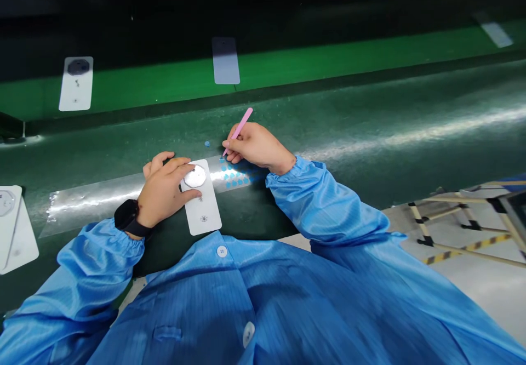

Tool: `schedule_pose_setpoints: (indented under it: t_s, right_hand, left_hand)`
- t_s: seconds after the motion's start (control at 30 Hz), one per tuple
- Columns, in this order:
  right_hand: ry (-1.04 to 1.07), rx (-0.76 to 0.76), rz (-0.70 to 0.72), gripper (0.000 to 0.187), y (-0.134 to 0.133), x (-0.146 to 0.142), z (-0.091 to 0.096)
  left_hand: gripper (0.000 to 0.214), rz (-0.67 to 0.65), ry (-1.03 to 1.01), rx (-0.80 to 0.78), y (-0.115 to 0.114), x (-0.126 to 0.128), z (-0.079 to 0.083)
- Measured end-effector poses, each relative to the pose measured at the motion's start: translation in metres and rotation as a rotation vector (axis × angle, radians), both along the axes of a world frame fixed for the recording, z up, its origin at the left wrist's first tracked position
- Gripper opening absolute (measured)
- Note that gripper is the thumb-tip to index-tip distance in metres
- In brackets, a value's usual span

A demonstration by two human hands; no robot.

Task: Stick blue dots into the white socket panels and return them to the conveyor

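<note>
My right hand [258, 144] pinches a pair of pink tweezers [243, 123]. The tip points down at small blue round stickers [235, 177] set in rows on a clear sheet strip [102, 198]. My left hand [162, 189] steadies a white phone back cover [203, 209]. Its thumb and index finger press near the silver octagonal camera area [194, 175], and its other fingers rest beyond the cover's left side. The cover lies partly over the strip, left of the stickers. One loose blue sticker [207, 143] sits on the green bench above the strip.
Two similar white covers [24, 233] overlap at the left edge of the bench [337, 118]. On the green belt [164, 83] behind lie another cover [76, 83], a plain pale one [226, 61] and a further pale piece [496, 33]. A pipe frame [452, 206] stands at right.
</note>
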State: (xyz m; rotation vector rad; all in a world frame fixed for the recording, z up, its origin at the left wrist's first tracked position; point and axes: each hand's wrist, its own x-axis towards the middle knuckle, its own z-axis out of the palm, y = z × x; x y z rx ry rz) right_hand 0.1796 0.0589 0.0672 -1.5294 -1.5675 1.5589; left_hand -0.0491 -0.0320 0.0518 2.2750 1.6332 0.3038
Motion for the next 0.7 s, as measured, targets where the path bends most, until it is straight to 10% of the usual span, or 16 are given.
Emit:
schedule_pose_setpoints:
  t_s: [0.7]
  right_hand:
    - [-0.003, 0.060, 0.160, 0.019, -0.022, -0.034, -0.004]
  left_hand:
    - [0.049, -0.031, 0.032, -0.019, -0.001, 0.004, 0.001]
